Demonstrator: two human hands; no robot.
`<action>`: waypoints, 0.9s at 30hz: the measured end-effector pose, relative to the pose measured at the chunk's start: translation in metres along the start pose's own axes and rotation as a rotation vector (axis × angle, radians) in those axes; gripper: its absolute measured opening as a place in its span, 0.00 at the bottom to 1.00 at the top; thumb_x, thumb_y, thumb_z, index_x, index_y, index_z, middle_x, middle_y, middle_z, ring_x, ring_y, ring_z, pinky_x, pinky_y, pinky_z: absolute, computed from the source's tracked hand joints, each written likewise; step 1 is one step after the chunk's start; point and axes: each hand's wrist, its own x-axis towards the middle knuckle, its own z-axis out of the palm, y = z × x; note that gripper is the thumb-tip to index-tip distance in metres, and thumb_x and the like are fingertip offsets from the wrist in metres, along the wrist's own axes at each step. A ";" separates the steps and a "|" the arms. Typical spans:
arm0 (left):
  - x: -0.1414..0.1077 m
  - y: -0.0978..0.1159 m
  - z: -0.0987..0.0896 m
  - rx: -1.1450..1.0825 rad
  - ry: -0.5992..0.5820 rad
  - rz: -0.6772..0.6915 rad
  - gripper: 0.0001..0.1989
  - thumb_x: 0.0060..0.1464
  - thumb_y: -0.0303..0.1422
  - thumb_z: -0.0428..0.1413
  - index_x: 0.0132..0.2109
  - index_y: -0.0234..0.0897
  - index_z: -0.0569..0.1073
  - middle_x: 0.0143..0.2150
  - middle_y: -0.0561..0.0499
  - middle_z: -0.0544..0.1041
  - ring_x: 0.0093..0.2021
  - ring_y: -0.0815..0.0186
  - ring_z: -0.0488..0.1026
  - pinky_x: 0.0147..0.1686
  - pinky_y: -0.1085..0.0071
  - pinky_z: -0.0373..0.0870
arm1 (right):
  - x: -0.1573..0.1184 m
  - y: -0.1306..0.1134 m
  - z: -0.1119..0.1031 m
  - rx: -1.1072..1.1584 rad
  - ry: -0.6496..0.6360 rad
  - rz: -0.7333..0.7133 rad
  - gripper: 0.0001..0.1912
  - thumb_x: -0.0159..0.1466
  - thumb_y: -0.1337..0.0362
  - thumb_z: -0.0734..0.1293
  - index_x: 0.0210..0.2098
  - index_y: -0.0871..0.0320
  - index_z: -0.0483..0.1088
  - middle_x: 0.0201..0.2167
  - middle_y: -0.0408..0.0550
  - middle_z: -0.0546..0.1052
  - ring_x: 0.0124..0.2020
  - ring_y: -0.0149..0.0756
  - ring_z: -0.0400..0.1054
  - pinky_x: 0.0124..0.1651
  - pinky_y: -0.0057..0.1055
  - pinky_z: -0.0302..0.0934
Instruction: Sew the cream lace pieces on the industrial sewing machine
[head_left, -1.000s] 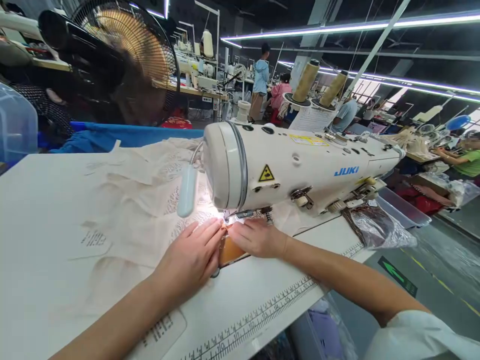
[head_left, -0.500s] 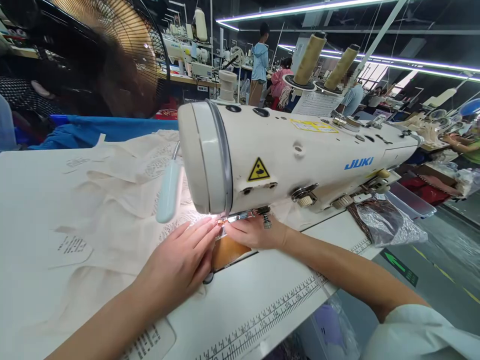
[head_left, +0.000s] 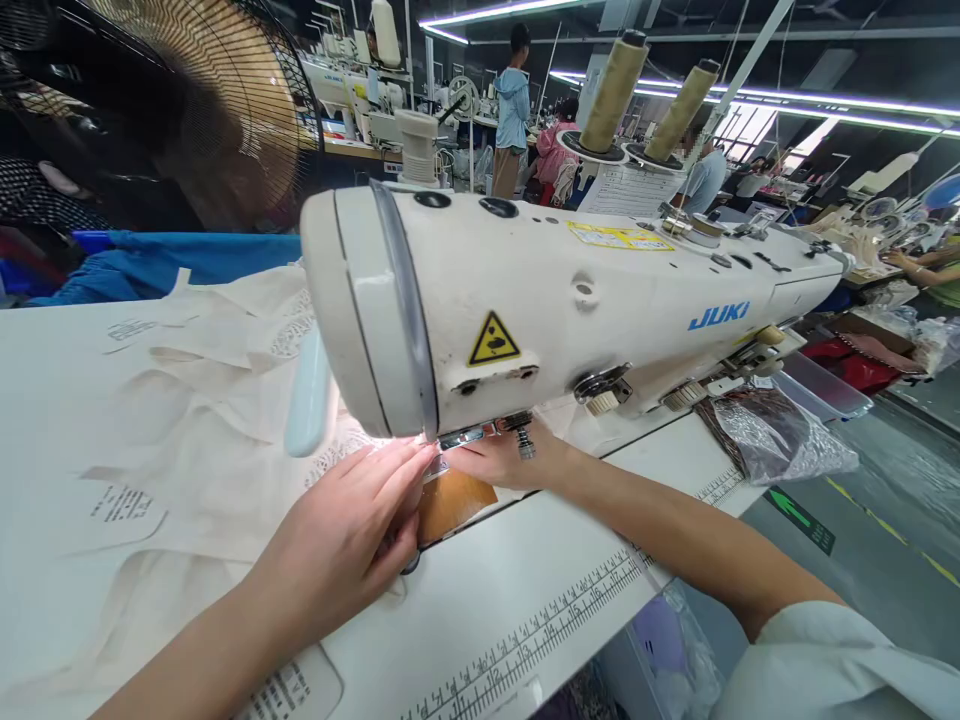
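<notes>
- Comparing the head view with the pictures just before it, we find the sewing machine [head_left: 540, 290] larger and further left; we judge this to be chiefly the camera's shift, not the machine's.
- Both sets of fingertips showed beside the metal fitting [head_left: 465, 437] a second ago; they are now partly covered by the machine's head. We can no longer make out the small orange bit that showed between them.
- We record the left hand [head_left: 341, 520] with its fingers nearly straight and close together, thumb drawn in below, the tips at the lit spot under the machine's head. Whether it pinches anything we cannot tell.
- We record the right hand [head_left: 495, 462] reaching in from the other side, partly behind the fitting, fingers pointing towards the left hand's tips. Its grip is hidden; we cannot tell what, if anything, it holds.
- We locate the pale cloth [head_left: 217, 390] on the white table [head_left: 390, 660], spread in loose folds left of the machine and running towards the left hand. Its lie relative to the machine appears little altered.
- We note the orange plate [head_left: 454, 505] bare between the hands, nearer the wearer.
- Our judgement: close guiding work at the needle area is in progress, but these pictures do not establish any advance of the cloth.
</notes>
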 end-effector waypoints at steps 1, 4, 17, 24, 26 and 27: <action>0.000 0.000 0.000 0.011 0.003 0.007 0.26 0.63 0.30 0.48 0.67 0.37 0.63 0.58 0.43 0.76 0.58 0.52 0.72 0.56 0.55 0.73 | 0.001 0.000 -0.001 0.011 -0.013 0.015 0.13 0.65 0.77 0.61 0.34 0.53 0.72 0.33 0.39 0.77 0.31 0.30 0.66 0.35 0.31 0.59; 0.000 0.000 -0.001 0.046 0.007 0.023 0.25 0.63 0.31 0.47 0.66 0.34 0.63 0.57 0.42 0.76 0.58 0.51 0.72 0.56 0.54 0.73 | 0.003 -0.001 -0.004 0.061 -0.033 0.074 0.16 0.64 0.78 0.60 0.36 0.52 0.73 0.34 0.40 0.78 0.34 0.31 0.68 0.40 0.31 0.62; -0.002 -0.004 0.002 0.028 -0.069 0.018 0.26 0.63 0.33 0.48 0.67 0.36 0.63 0.62 0.43 0.73 0.61 0.51 0.70 0.59 0.53 0.70 | 0.005 0.000 -0.001 0.314 -0.128 0.331 0.22 0.65 0.75 0.60 0.49 0.43 0.74 0.37 0.42 0.80 0.38 0.34 0.73 0.41 0.29 0.65; -0.004 -0.005 0.001 0.011 -0.071 -0.012 0.27 0.63 0.34 0.49 0.68 0.37 0.62 0.62 0.43 0.73 0.60 0.51 0.71 0.60 0.52 0.70 | 0.003 0.001 -0.001 0.341 -0.217 0.365 0.14 0.67 0.71 0.59 0.40 0.48 0.73 0.35 0.43 0.79 0.43 0.35 0.73 0.43 0.30 0.66; -0.004 -0.005 0.001 0.018 -0.074 -0.006 0.27 0.63 0.34 0.49 0.68 0.36 0.62 0.63 0.43 0.73 0.61 0.51 0.70 0.60 0.53 0.69 | 0.004 0.001 -0.002 0.340 -0.196 0.365 0.13 0.67 0.71 0.59 0.39 0.48 0.73 0.33 0.43 0.78 0.40 0.35 0.73 0.42 0.30 0.64; -0.004 -0.005 0.001 0.020 -0.079 -0.006 0.27 0.63 0.34 0.49 0.68 0.36 0.62 0.63 0.43 0.73 0.61 0.51 0.70 0.60 0.52 0.69 | 0.004 0.000 -0.002 0.337 -0.186 0.362 0.13 0.67 0.72 0.59 0.38 0.49 0.72 0.32 0.43 0.78 0.38 0.35 0.72 0.41 0.30 0.63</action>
